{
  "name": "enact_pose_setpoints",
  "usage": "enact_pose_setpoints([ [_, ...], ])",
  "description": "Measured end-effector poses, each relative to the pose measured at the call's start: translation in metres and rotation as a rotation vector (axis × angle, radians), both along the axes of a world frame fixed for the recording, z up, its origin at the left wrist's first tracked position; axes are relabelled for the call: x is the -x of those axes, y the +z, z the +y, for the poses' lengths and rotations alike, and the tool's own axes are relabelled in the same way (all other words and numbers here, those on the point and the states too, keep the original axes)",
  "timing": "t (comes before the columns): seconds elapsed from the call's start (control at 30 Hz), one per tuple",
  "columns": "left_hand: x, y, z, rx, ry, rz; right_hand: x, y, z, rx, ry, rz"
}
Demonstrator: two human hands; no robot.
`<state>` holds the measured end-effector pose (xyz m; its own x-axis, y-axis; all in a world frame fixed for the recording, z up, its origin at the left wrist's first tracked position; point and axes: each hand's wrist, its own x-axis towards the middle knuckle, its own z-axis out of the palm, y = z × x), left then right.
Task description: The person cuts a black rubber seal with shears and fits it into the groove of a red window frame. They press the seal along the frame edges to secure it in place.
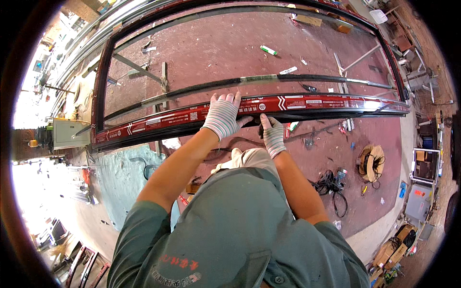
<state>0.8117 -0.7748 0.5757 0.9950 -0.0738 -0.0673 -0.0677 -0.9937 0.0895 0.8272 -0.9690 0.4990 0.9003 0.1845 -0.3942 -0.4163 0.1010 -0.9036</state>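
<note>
A large rectangular window frame (317, 102) with red printed film on its black bars lies across in front of me. My left hand (223, 116), in a striped knit glove, is closed over its near bar, fingers on top and thumb toward the near edge. Just right of it, my right hand (272, 136), gloved alike, has its thumb up against that edge and its fingers curled underneath. A black strip (307, 116) runs along the near side and meets the right hand's grip. What lies under the curled fingers is partly hidden.
Metal stand legs (164, 77) show below the frame. On the reddish floor lie a green-and-white tube (268, 50), a black cable coil (329, 182) and a cardboard reel (372, 163). A pale green sheet (125, 182) lies at left, near a light green metal box (71, 133).
</note>
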Motion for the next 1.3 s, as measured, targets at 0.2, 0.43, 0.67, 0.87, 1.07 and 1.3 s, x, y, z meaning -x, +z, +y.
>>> enact_pose_setpoints([
  [0.2, -0.002, 0.000, -0.002, 0.016, -0.006, -0.002, -0.001, -0.011, 0.000, 0.007, -0.025, -0.008],
  [0.43, -0.001, 0.001, 0.000, 0.016, 0.009, -0.023, 0.001, 0.006, 0.003, 0.074, -0.007, -0.025],
  [0.67, 0.001, 0.006, 0.004, 0.029, -0.023, -0.022, 0.004, -0.001, 0.000, -0.161, -0.033, 0.005],
  [0.87, 0.000, 0.001, 0.002, 0.002, -0.027, -0.049, 0.004, -0.007, 0.001, -0.121, -0.041, -0.028],
  [1.07, 0.000, -0.008, 0.000, 0.002, -0.024, -0.096, 0.000, -0.018, 0.000, 0.215, -0.005, -0.124],
  [1.3, 0.001, -0.011, 0.002, -0.006, -0.024, -0.105, -0.007, 0.025, -0.016, 0.779, 0.111, -1.017],
])
